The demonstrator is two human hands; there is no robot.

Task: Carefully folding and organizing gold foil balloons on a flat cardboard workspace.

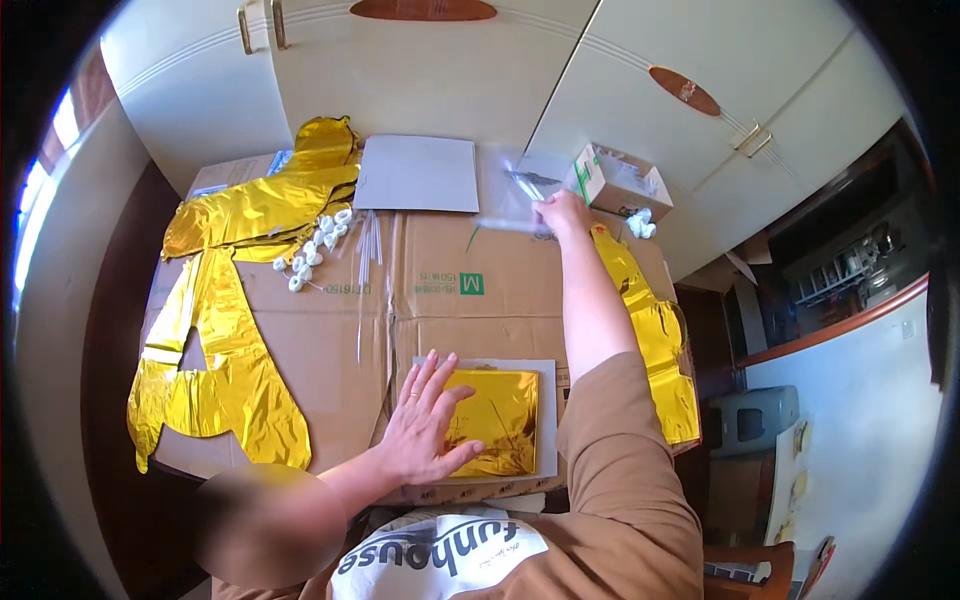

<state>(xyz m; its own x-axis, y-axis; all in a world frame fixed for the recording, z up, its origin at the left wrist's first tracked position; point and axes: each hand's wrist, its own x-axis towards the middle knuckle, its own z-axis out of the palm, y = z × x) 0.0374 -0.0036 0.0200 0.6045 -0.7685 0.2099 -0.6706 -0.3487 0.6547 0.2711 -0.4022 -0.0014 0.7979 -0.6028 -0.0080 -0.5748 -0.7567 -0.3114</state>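
My left hand [430, 425] lies with its fingers spread at the left edge of a folded gold foil balloon [510, 415], holding nothing. Beneath that flat gold square is a pale card [548, 440], near the front edge of the cardboard. My right arm stretches to the far side, where my right hand [563, 212] has its fingers closed at the edge of a clear plastic bag [505, 210]. The fingertips are partly hidden. Just right of this hand stands an open small box [622, 180] with clear plastic inside.
Flat gold foil balloons [270, 210] lie at the left, another [650, 340] at the right edge. White ribbon rolls [325, 235] and thin clear straws [370, 240] lie by a grey card stack [418, 175]. Crumpled white tissue [641, 223] sits by the box. Cabinets [420, 70] close off the back.
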